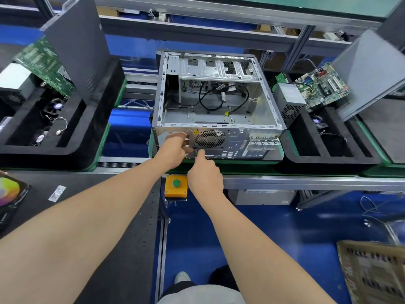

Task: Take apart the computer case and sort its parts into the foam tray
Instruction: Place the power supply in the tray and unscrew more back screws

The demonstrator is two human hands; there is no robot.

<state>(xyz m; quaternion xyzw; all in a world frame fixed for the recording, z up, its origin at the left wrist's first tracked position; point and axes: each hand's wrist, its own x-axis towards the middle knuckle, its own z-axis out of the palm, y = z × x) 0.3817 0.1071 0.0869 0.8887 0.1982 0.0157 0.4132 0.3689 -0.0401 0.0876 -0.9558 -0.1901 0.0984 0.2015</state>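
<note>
Computer case point(175, 119) lies open-topped just beyond the hands, rear panel point(234, 137) toward the person; right hand point(205, 172) reaches a small fitting below the fan grille point(210, 139), its grip hidden, so I cannot tell; left hand point(175, 149) curls round the panel's cutout edge; best brace there and pull squarely; foam tray point(328, 160) waits just beside, right.

— How does the computer case point(217, 102) lie?
— On its side, open face up, mostly gutted. Loose black cables point(210, 99) inside, rear fan grille point(210, 139) facing us.
— And the foam tray point(328, 157)?
— Black, just right of it, holding a power supply point(289, 104), motherboard point(322, 86) and a leaning grey side panel point(372, 73).
</note>
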